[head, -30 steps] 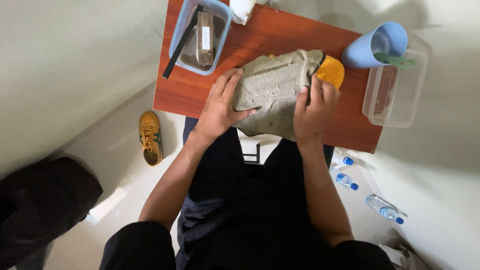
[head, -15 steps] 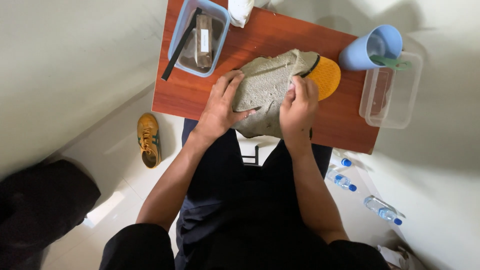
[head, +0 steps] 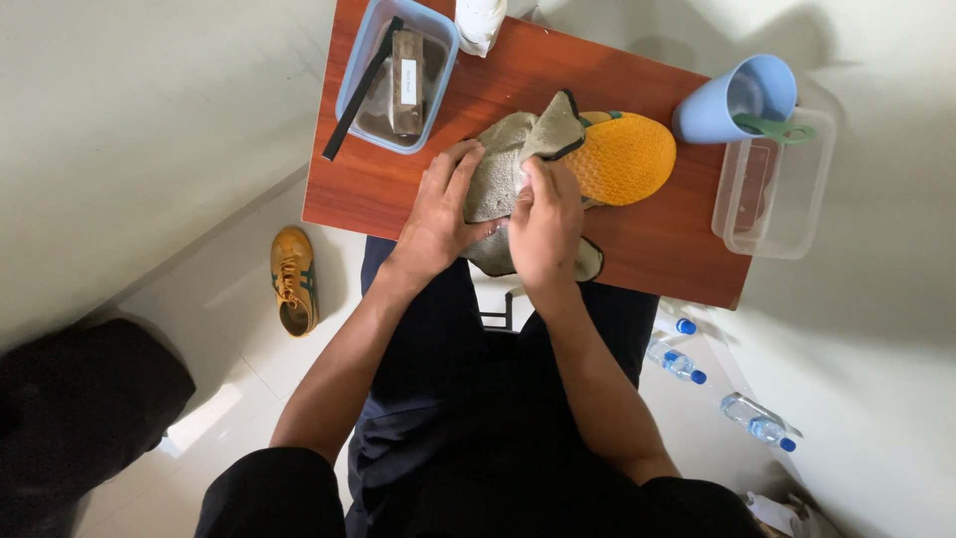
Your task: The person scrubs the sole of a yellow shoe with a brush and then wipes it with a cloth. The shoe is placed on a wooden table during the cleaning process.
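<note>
Since half a second ago, the cloth (head: pixel 503 164) has been pulled back off the shoe (head: pixel 624 156): more of the yellow sole now shows, and the right hand (head: pixel 546 224) has slid left to bunch the fabric close beside the left hand (head: pixel 438 209).

Both hands press down on the cloth, side by side and nearly touching, fingers curled into the folds; the left lies flatter, the right grips a gathered ridge. The cloth and shoe lie mid-table (head: pixel 398 199), the cloth's lower corner hanging just over the near edge by the person's lap.

Open wood shows to the left of the hands and below the shoe on the right. Behind the hands, a blue tub (head: pixel 370 55) holding a brush sits at the far left edge. A blue cup (head: pixel 732 100) stands at the far right, against a clear box (head: pixel 772 184) that overhangs the table's right edge.

The cloth is grey-green, crumpled, with a dark trimmed edge folded up at its top. The shoe shows a textured orange-yellow sole, facing up.

On the floor lie a second shoe (head: pixel 292 281) left and bottles (head: pixel 677 361) right.
</note>
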